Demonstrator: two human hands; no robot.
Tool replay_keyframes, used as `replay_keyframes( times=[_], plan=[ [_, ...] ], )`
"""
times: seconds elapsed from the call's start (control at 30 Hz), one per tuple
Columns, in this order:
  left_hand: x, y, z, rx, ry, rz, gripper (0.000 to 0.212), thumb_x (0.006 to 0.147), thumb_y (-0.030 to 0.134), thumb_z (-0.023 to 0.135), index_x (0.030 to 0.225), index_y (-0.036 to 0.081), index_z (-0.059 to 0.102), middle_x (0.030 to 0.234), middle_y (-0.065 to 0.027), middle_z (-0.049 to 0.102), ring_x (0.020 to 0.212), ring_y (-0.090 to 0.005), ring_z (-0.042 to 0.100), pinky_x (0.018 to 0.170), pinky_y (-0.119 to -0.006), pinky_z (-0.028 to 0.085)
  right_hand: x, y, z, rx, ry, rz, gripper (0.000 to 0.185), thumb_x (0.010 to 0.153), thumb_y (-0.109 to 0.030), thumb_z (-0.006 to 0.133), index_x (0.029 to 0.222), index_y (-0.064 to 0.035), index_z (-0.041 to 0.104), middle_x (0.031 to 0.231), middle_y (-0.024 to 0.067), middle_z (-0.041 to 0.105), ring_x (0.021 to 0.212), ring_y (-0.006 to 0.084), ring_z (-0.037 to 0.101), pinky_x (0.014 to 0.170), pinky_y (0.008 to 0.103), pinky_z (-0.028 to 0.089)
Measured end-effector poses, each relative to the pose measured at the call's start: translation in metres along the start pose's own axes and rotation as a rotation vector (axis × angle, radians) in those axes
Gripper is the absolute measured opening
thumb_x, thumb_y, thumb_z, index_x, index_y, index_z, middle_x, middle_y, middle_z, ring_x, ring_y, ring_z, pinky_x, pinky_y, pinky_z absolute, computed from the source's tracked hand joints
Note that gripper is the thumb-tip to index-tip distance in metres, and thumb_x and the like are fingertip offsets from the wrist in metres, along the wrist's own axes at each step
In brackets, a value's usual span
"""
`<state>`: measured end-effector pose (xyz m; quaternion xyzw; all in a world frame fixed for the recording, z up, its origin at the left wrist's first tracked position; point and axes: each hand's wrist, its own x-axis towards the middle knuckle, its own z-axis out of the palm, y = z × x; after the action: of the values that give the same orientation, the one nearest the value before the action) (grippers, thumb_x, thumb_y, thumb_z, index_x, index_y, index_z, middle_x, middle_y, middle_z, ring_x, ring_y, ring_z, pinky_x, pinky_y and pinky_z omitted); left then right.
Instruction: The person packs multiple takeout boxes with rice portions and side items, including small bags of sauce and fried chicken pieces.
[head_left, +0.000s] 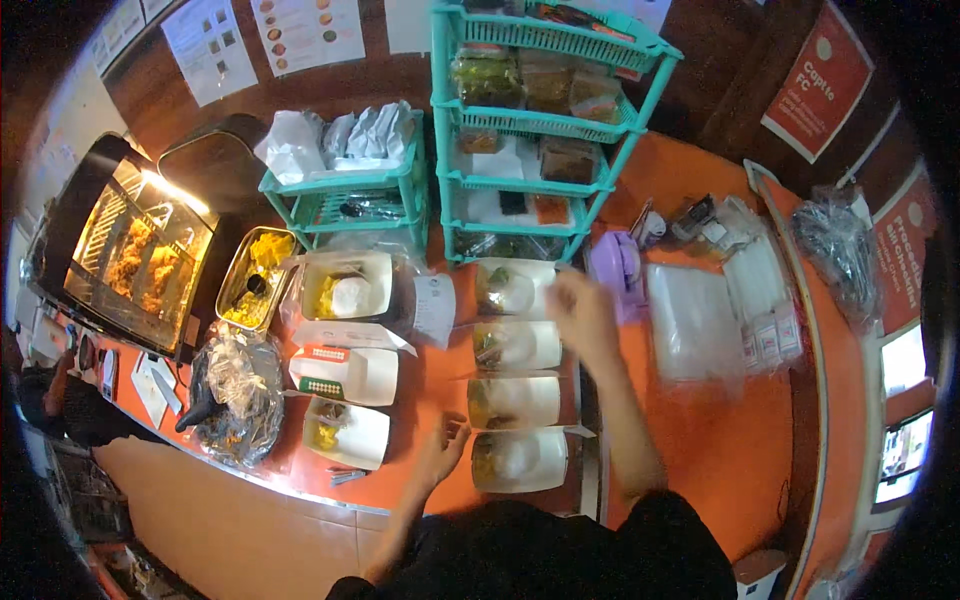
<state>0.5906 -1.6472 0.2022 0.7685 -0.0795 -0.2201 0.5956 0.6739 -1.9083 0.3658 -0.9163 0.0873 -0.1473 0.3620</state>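
My right hand (583, 311), blurred by motion, is at the right edge of the farthest paper food box (534, 289) in a column of several open boxes. Whether it holds anything cannot be made out. My left hand (444, 448) hovers loosely curled, with nothing visible in it, left of the two nearer boxes (514, 401) (551, 459). Those boxes hold white rounded portions, apparently rice, with small packets at their left. Farther left stand three more paper boxes: one with rice and yellow food (373, 289), one with a printed flap (379, 375), one with yellow food and a packet (367, 437).
A lit warmer (135, 255) holds fried food. Beside it are a metal tray (264, 292) of yellow food and a plastic-wrapped bundle (240, 397). Turquoise racks (551, 120) stand behind. A purple dispenser (616, 274) and clear plastic bags (694, 319) lie right. Another person (75, 405) is far left.
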Motion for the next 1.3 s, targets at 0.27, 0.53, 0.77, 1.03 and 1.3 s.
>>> replay_keyframes(
  times=[0.27,0.53,0.77,1.03,1.3],
  plan=[
    [-0.003,0.017,-0.003,0.122,-0.001,0.043,0.02,0.092,0.019,0.052,0.098,0.0,0.058,0.091,-0.0127,0.065,0.087,-0.0216,0.062,0.076,-0.032,0.048,0.188,-0.044,-0.089,-0.402,0.608,-0.17,0.015,0.081,-0.012,0.06,0.094,-0.0044,0.061,0.081,0.0171,0.064,0.083,0.0357,0.062,0.074,0.0456,0.049],
    [-0.004,0.012,-0.012,0.135,0.1,0.02,0.021,0.091,0.018,0.051,0.095,-0.001,0.059,0.091,-0.0162,0.065,0.087,-0.0279,0.065,0.075,-0.036,0.049,0.222,-0.039,-0.103,-0.494,0.519,0.039,0.018,0.071,-0.018,0.07,0.081,-0.0045,0.065,0.089,0.0195,0.066,0.085,0.0386,0.063,0.074,0.0452,0.051],
    [0.001,0.003,-0.008,0.077,0.06,0.024,0.02,0.091,0.016,0.05,0.096,-0.001,0.059,0.092,-0.0154,0.065,0.088,-0.0269,0.064,0.077,-0.036,0.049,0.242,-0.021,-0.093,-0.471,0.729,-0.313,0.011,0.073,-0.011,0.064,0.081,-0.0046,0.067,0.074,0.0201,0.064,0.076,0.0381,0.062,0.069,0.0469,0.05],
    [0.001,0.009,-0.004,0.116,-0.012,0.029,0.021,0.092,0.017,0.049,0.098,0.0,0.059,0.095,-0.0166,0.063,0.086,-0.0282,0.063,0.074,-0.036,0.049,0.256,-0.005,-0.079,-0.554,0.773,-0.212,0.026,0.073,-0.017,0.068,0.09,0.0016,0.063,0.114,0.0295,0.049,0.087,0.0443,0.059,0.075,0.0481,0.051],
    [-0.003,0.003,-0.009,0.175,0.035,0.052,0.022,0.092,0.02,0.051,0.099,0.001,0.059,0.093,-0.0149,0.065,0.084,-0.0279,0.064,0.071,-0.035,0.05,0.222,-0.024,-0.092,-0.552,0.471,-0.067,0.049,0.074,-0.037,0.07,0.093,0.0068,0.062,0.113,0.0323,0.049,0.097,0.0427,0.057,0.082,0.046,0.05]
  ],
)
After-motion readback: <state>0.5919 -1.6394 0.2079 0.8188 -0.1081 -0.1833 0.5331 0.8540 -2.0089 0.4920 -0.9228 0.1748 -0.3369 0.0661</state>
